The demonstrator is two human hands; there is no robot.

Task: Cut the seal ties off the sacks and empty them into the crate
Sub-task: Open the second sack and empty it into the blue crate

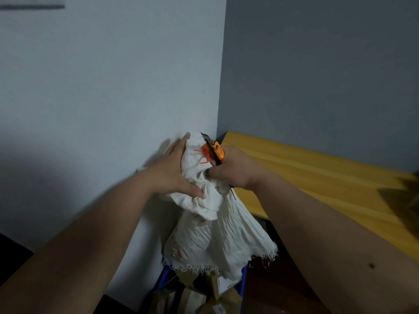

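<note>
Holding the white sack (204, 223) up over the blue crate (243, 277), frayed open end hanging down. Left hand (172, 171) wrapped round the bunched end, fingers spread and curled on cloth. Right hand (233, 168) gripping the orange knife (216, 150), blade up. Red seal tie (204, 155) between both hands, touching the blade, nearer the right. Brown parcels (204, 300) in the crate. Yellow table (317, 177) right of the sack.

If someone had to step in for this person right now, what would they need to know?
Left hand grips the bunched top of the white sack, held up over the blue crate.
Right hand holds the orange utility knife, blade against the red seal tie.
Done: brown parcels already lie in the crate.
Left: sever the tie, then empty this sack.
</note>
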